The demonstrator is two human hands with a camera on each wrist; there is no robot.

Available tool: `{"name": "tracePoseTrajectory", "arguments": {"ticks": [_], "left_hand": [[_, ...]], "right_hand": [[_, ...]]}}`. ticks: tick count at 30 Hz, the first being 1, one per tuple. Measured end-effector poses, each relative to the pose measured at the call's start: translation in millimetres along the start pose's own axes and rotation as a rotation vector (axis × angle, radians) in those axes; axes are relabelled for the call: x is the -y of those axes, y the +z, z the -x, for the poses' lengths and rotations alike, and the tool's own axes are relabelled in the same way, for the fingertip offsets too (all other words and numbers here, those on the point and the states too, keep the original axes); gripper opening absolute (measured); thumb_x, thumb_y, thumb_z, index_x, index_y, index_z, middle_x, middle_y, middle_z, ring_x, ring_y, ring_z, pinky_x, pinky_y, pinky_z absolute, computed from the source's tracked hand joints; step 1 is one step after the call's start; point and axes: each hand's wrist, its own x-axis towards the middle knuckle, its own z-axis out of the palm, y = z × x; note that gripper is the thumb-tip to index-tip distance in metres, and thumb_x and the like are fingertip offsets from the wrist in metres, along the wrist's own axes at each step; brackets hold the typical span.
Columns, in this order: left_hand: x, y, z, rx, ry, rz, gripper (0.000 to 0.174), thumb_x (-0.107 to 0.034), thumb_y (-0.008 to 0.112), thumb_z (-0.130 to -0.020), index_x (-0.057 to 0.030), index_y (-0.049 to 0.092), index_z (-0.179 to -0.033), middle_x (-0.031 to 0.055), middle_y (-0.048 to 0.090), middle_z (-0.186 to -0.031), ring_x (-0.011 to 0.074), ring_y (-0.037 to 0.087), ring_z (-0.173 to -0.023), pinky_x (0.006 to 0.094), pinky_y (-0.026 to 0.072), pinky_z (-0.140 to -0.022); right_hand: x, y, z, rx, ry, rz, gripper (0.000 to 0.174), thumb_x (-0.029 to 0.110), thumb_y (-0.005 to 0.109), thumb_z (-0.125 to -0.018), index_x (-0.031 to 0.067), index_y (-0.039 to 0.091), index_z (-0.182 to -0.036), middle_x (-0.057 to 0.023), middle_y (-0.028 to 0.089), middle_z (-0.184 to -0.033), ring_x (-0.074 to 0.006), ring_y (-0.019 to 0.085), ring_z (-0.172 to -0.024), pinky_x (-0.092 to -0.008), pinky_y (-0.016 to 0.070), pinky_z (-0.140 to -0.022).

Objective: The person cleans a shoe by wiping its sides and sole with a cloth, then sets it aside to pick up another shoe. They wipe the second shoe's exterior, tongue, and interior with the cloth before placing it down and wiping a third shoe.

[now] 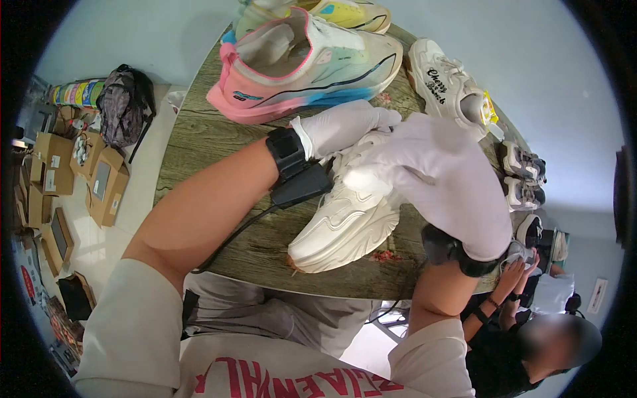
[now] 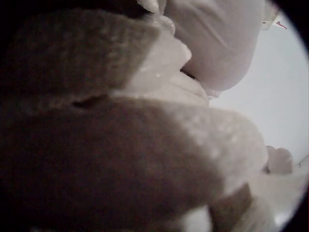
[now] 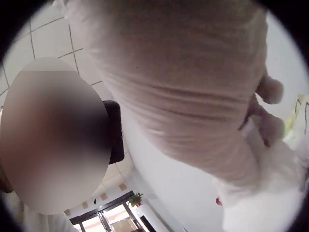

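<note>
White lace-up sneaker [image 1: 448, 91], between one and two o'clock in the head view: "Cherry Bomb", black script on its side.
Light T-shirt [image 1: 292, 361], six o'clock: large red capitals, A, E and N among them; full wording unclear.
Pink-heeled sneaker [image 1: 272, 99], eleven o'clock: small dark heel mark, unreadable.
Wall sign [image 1: 598, 295], near four o'clock: too small to read.
</note>
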Motion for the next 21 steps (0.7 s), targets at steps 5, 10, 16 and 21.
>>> {"name": "tracePoseTrajectory", "arguments": {"ticks": [5,10,16,21], "left_hand": [[-14.3,5.6,2.0,-0.123,-0.263,0.027,0.042,-0.035,0.049,-0.103,-0.0026,0.074,-0.112,0.0047,0.073,-0.097,0.0110,0.061,-0.085,0.0266,0.0479,-0.078],[-11.8,-3.4,6.9,-0.058,-0.087,-0.125,0.037,-0.028,0.050,-0.102,-0.0011,0.072,-0.116,0.0074,0.075,-0.098,0.0152,0.064,-0.083,0.0305,0.0496,-0.076],[-6.5,-8.3,3.2,0.064,0.288,-0.518,0.032,-0.016,0.051,-0.101,-0.0054,0.066,-0.128,0.0131,0.075,-0.101,0.0203,0.070,-0.087,0.0331,0.0507,-0.079],[-12.2,-6.8,4.1,0.065,-0.029,-0.131,0.028,-0.023,0.053,-0.101,-0.0065,0.074,-0.110,0.0073,0.070,-0.081,0.0130,0.059,-0.071,0.0318,0.0465,-0.067]], "right_hand": [[0.4,-11.7,-0.8,-0.333,0.051,0.070,0.017,-0.007,0.068,-0.080,0.0012,0.071,-0.095,-0.0082,0.067,-0.087,-0.0182,0.064,-0.081,-0.0301,0.0500,-0.075],[-6.1,-8.4,3.1,-0.103,0.198,0.264,0.013,-0.003,0.064,-0.087,0.0005,0.070,-0.097,-0.0063,0.067,-0.083,-0.0145,0.060,-0.076,-0.0273,0.0493,-0.073],[-8.0,-8.8,0.8,-0.038,0.439,-0.232,0.011,0.008,0.068,-0.090,-0.0003,0.067,-0.098,-0.0130,0.070,-0.083,-0.0249,0.067,-0.074,-0.0326,0.0519,-0.069],[-8.2,-3.6,5.3,-0.117,0.376,-0.271,0.010,0.007,0.066,-0.091,-0.0010,0.068,-0.097,-0.0134,0.070,-0.078,-0.0238,0.067,-0.068,-0.0326,0.0515,-0.066]]}}
